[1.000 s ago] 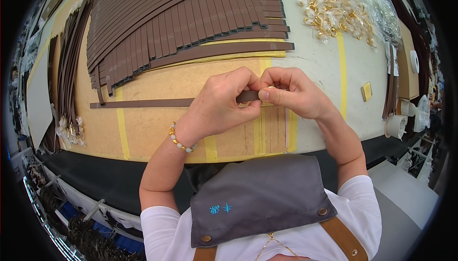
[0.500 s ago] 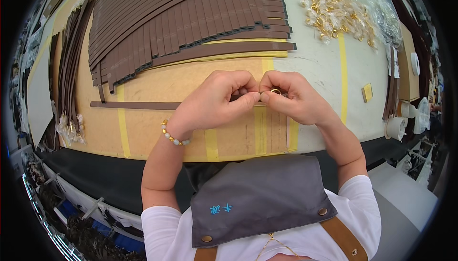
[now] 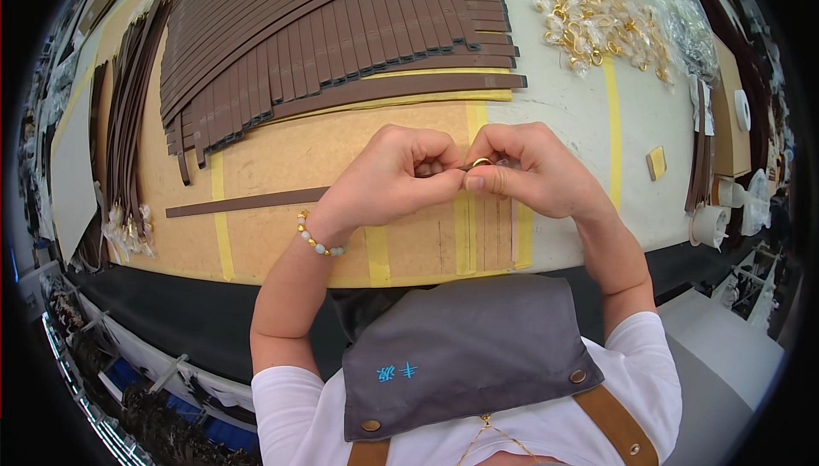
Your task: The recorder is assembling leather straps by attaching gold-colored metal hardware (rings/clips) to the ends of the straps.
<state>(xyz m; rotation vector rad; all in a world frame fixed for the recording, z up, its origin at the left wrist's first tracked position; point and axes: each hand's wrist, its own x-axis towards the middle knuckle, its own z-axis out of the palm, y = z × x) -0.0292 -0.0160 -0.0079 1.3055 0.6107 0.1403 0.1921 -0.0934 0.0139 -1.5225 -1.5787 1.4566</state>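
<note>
A narrow brown strap (image 3: 247, 202) runs leftward over the table from beneath my left hand (image 3: 388, 174). The fingers of that hand are closed in a pinch on the strap's right end. My right hand (image 3: 542, 167) is closed on a small gold ring-shaped metal fitting (image 3: 481, 162), and a bit of clear wrap shows by its fingers. Both sets of fingertips meet where strap and fitting come together. Whether the strap passes through the ring is hidden by the fingers.
Beyond my hands lies a large layered stack of brown straps (image 3: 341, 40). Gold fittings in clear wrap form a heap (image 3: 606, 27) at the far right, with a small yellow block (image 3: 655, 163) nearer. A bundle of straps (image 3: 128, 116) with wrapped fittings lies left. Yellow tape (image 3: 220, 240) marks the table.
The strap's free left end has swung toward me, so it now lies at a slant. My fingers have shifted slightly at the join, and more of the gold ring's top shows.
</note>
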